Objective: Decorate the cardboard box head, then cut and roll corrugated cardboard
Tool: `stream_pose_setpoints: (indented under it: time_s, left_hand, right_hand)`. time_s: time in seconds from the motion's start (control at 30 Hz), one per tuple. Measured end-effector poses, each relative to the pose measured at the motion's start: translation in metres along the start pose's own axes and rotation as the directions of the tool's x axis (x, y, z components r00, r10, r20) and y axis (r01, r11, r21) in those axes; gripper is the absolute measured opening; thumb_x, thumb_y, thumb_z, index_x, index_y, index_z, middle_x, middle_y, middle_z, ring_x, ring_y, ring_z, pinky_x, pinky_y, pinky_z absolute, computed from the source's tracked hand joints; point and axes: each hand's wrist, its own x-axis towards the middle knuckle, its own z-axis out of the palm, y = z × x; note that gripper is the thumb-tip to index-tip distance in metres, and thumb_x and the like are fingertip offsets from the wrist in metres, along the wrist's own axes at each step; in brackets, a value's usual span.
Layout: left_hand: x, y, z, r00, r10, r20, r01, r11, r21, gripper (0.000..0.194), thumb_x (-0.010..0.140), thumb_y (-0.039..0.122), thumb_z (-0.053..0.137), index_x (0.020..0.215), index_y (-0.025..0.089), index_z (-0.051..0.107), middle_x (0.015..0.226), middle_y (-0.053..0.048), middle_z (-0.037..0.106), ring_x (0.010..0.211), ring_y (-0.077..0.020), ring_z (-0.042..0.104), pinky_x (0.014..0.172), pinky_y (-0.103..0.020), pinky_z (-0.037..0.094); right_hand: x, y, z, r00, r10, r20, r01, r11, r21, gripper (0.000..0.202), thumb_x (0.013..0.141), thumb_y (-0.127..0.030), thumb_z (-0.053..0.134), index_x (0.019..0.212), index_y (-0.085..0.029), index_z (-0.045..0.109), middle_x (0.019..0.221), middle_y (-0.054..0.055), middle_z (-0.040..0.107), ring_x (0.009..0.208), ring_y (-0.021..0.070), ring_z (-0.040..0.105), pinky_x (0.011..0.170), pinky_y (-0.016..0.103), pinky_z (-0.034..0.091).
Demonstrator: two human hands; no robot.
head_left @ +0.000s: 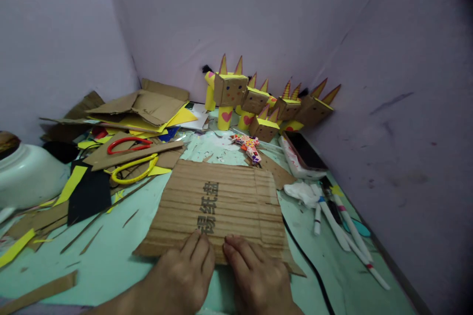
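Observation:
A brown cardboard sheet (236,197) with ridged creases and dark printed characters lies in front of me on the green tabletop. My left hand (185,266) is closed on its near edge, left of the middle, fingers bent over the top. Close beside it, my right hand (254,270) grips the same edge, its fingers curled on the cardboard. Both thumbs are hidden. The sheet's near corners stick out past my hands on either side.
Scissors with red (129,145) and yellow handles lie among cardboard scraps on the left, near a white pot (33,172). Several cardboard-headed figures (231,91) stand behind. A patterned glue gun (248,145), a phone (305,150), markers (351,221) and a black cable (310,266) lie rightward.

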Motion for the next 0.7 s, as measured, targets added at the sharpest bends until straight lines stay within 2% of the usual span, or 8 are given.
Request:
stream_pose_setpoints:
  time_s: [0.2,0.33,0.43,0.5,0.53,0.6,0.67,0.7]
  left_hand:
    - [0.004,-0.004,-0.004,0.965,-0.004,0.262,0.033,0.994,-0.108,0.041,0.064,-0.002,0.044,0.095,0.016,0.064,0.081,-0.007,0.070,0.074,-0.0235,0.067,0.059,-0.032,0.055]
    - [0.024,-0.015,-0.015,0.835,-0.017,0.550,0.154,0.967,-0.203,0.038,0.062,-0.002,0.045,0.089,0.018,0.064,0.077,-0.005,0.069,0.072,-0.0235,0.068,0.063,-0.034,0.056]
    - [0.046,-0.029,-0.026,0.747,-0.024,0.664,0.236,0.944,-0.232,0.033,0.062,-0.001,0.048,0.085,0.017,0.065,0.077,-0.006,0.071,0.074,-0.0247,0.069,0.067,-0.034,0.055]
    - [0.055,-0.035,-0.031,0.741,-0.034,0.671,0.263,0.934,-0.243,0.026,0.063,0.001,0.051,0.078,0.017,0.065,0.075,-0.007,0.071,0.073,-0.0240,0.069,0.067,-0.032,0.054]
    - [0.058,-0.036,-0.033,0.752,-0.040,0.658,0.266,0.932,-0.248,0.024,0.064,0.002,0.051,0.076,0.017,0.066,0.075,-0.007,0.071,0.073,-0.0236,0.068,0.068,-0.031,0.054]
    - [0.056,-0.032,-0.035,0.785,-0.055,0.617,0.251,0.939,-0.235,0.027,0.064,0.003,0.052,0.080,0.017,0.068,0.082,-0.008,0.072,0.077,-0.0247,0.068,0.067,-0.033,0.054]
    - [0.047,-0.023,-0.033,0.816,-0.097,0.569,0.219,0.964,-0.149,0.040,0.062,0.004,0.053,0.097,0.016,0.070,0.097,-0.012,0.072,0.085,-0.0289,0.067,0.066,-0.038,0.056]
    - [0.041,-0.017,-0.031,0.830,-0.150,0.538,0.210,0.976,-0.051,0.050,0.061,0.004,0.053,0.108,0.012,0.068,0.107,-0.017,0.071,0.088,-0.0311,0.067,0.063,-0.039,0.056]
  right_hand:
    - [0.006,0.005,-0.013,0.984,-0.063,0.164,0.062,0.998,0.012,0.027,0.088,-0.009,0.039,0.091,-0.017,0.064,0.086,0.004,0.075,0.068,0.0163,0.068,0.058,0.027,0.043]
    - [0.011,0.007,-0.017,0.940,0.037,0.339,-0.030,0.999,-0.027,0.027,0.068,-0.007,0.054,0.088,-0.021,0.066,0.081,0.001,0.075,0.061,0.0163,0.066,0.053,0.026,0.039]
    - [0.030,0.010,-0.020,0.848,0.162,0.504,-0.132,0.987,-0.095,0.022,0.059,-0.010,0.060,0.075,-0.023,0.067,0.069,0.000,0.072,0.055,0.0174,0.065,0.048,0.027,0.032]
    - [0.042,0.012,-0.024,0.750,0.200,0.631,-0.156,0.980,-0.125,0.013,0.064,-0.014,0.061,0.073,-0.023,0.067,0.068,0.001,0.072,0.059,0.0183,0.067,0.048,0.026,0.031]
    - [0.045,0.012,-0.026,0.734,0.200,0.649,-0.153,0.980,-0.129,0.012,0.066,-0.014,0.061,0.071,-0.022,0.067,0.068,0.001,0.072,0.059,0.0184,0.067,0.048,0.026,0.031]
    - [0.043,0.009,-0.028,0.796,0.130,0.591,-0.107,0.991,-0.075,0.016,0.065,-0.010,0.058,0.070,-0.022,0.067,0.064,0.000,0.071,0.056,0.0176,0.066,0.047,0.026,0.032]
    - [0.029,0.004,-0.028,0.936,0.026,0.351,-0.027,1.000,-0.001,0.024,0.065,-0.006,0.054,0.078,-0.021,0.067,0.070,0.000,0.073,0.053,0.0153,0.065,0.049,0.026,0.037]
    - [0.021,0.002,-0.027,0.979,-0.006,0.203,0.007,1.000,-0.002,0.025,0.067,-0.004,0.052,0.080,-0.020,0.066,0.076,0.000,0.075,0.058,0.0154,0.067,0.054,0.026,0.041]
